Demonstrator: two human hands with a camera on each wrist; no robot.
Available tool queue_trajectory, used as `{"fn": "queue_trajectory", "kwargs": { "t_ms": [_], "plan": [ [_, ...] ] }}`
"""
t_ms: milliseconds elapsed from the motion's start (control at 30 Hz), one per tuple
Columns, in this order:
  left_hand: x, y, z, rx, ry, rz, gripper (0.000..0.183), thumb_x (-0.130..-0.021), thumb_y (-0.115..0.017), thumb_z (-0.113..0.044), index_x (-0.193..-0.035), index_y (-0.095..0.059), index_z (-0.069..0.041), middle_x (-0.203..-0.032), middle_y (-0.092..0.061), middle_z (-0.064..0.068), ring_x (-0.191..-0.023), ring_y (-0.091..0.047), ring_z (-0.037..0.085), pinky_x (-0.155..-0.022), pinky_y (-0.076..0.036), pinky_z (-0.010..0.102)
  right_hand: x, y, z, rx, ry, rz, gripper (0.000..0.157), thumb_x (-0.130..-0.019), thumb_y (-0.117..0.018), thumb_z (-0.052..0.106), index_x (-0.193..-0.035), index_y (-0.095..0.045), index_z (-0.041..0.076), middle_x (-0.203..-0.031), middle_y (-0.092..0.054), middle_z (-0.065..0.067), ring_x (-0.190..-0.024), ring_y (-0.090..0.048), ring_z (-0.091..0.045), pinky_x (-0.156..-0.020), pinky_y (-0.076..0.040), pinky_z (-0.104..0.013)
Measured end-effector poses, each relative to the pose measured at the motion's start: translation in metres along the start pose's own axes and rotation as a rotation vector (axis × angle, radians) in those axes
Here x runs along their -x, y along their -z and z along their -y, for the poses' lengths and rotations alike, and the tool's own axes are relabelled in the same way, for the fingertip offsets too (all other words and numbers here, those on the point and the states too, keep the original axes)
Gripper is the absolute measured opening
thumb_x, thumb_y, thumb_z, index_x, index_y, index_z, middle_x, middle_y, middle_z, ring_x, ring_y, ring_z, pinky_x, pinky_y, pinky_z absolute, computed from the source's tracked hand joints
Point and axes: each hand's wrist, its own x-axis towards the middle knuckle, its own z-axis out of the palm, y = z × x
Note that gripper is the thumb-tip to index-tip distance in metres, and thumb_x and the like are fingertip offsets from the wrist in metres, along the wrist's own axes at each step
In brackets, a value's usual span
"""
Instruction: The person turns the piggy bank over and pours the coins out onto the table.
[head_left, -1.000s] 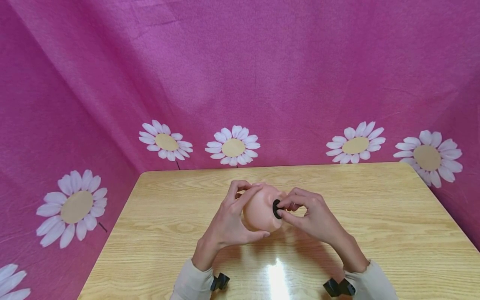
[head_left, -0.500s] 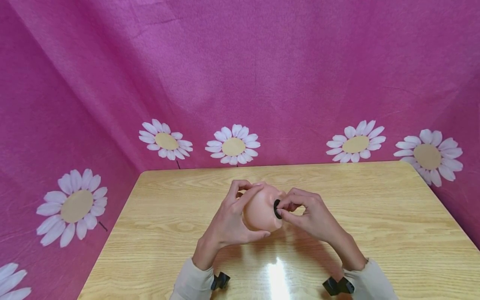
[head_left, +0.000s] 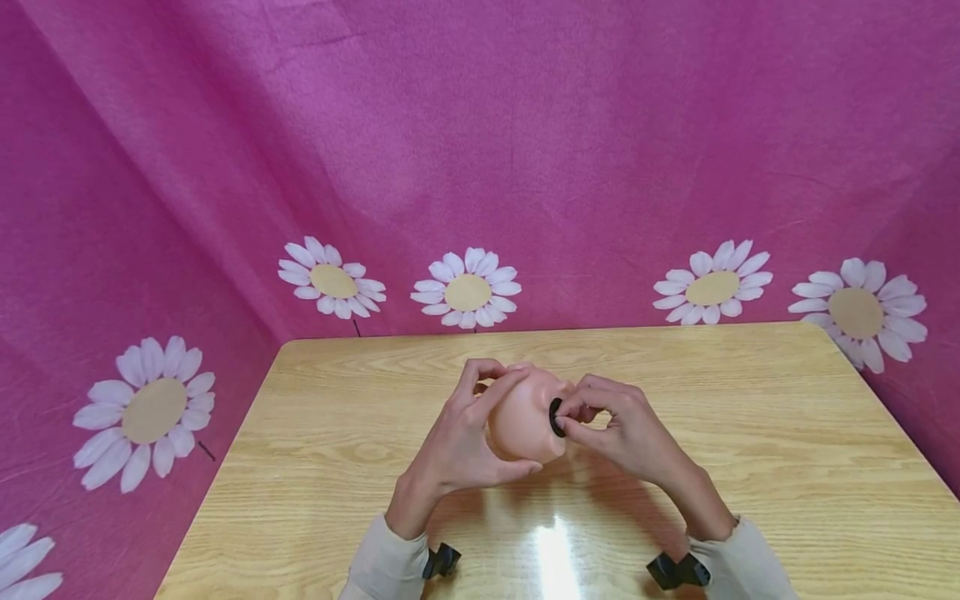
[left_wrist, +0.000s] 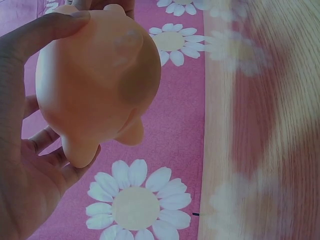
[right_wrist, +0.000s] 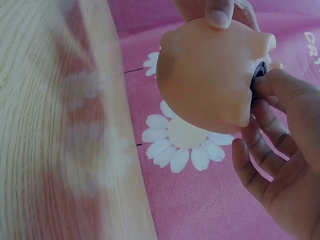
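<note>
A smooth pink piggy bank [head_left: 519, 423] with stubby feet is held above the table, tipped so that its underside faces right. My left hand [head_left: 456, 446] grips its rounded body, thumb below and fingers over the top in the head view. On the underside, among the feet, is a round black plug [right_wrist: 259, 71]. The thumb and a finger of my right hand [head_left: 633, 429] pinch this plug, while its other fingers curl loosely beside the piggy bank in the right wrist view. In the left wrist view, the body of the piggy bank [left_wrist: 100, 75] hides the plug.
Beneath both hands lies a light wood table [head_left: 337, 433] with a glossy top and a bright reflection near the front. A pink cloth [head_left: 525, 167] printed with white daisies hangs behind and at the sides. Black wrist cameras sit at both cuffs.
Both hands keep nearly the same place and grip. The black plug and the fingers on it have shifted very slightly to the right.
</note>
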Motion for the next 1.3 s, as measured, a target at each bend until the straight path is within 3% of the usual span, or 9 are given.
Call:
{"fn": "queue_trajectory", "kwargs": {
  "t_ms": [300, 533, 833, 1300],
  "plan": [
    [-0.001, 0.0, 0.0, -0.006, 0.004, -0.009, 0.112, -0.061, -0.104, -0.037, -0.159, -0.052, -0.022, -0.144, -0.046, 0.009, -0.126, -0.058, 0.023, -0.094, -0.064, 0.036, 0.001, 0.003, 0.001, 0.0, 0.046, -0.038, 0.03, -0.085, -0.085, -0.005, -0.093, -0.077, 0.023, -0.086, -0.068, 0.007, -0.078, -0.061, -0.011, -0.066, -0.051, -0.017],
    [-0.002, 0.0, 0.001, -0.005, -0.007, -0.024, 0.112, -0.062, -0.104, -0.038, -0.159, -0.051, -0.021, -0.144, -0.046, 0.009, -0.127, -0.058, 0.023, -0.099, -0.063, 0.039, 0.0, 0.008, 0.003, -0.001, 0.049, -0.054, 0.032, -0.086, -0.083, -0.008, -0.093, -0.078, 0.023, -0.087, -0.069, 0.007, -0.079, -0.062, -0.008, -0.068, -0.053, -0.019],
    [0.001, 0.002, 0.003, 0.02, 0.017, -0.028, 0.113, -0.062, -0.104, -0.036, -0.16, -0.05, -0.022, -0.144, -0.046, 0.008, -0.13, -0.056, 0.022, -0.102, -0.062, 0.042, 0.006, 0.02, -0.001, 0.026, -0.073, -0.027, 0.036, -0.088, -0.082, -0.006, -0.092, -0.077, 0.03, -0.089, -0.069, 0.017, -0.08, -0.064, -0.004, -0.069, -0.057, -0.022],
    [0.002, 0.002, 0.004, 0.037, 0.035, -0.032, 0.111, -0.062, -0.104, -0.034, -0.159, -0.052, -0.023, -0.144, -0.047, 0.008, -0.13, -0.056, 0.022, -0.102, -0.062, 0.042, 0.038, 0.046, -0.026, 0.104, -0.125, -0.067, 0.037, -0.086, -0.082, -0.009, -0.091, -0.076, 0.028, -0.087, -0.069, 0.011, -0.078, -0.063, -0.002, -0.07, -0.058, -0.016]
  ]
}}
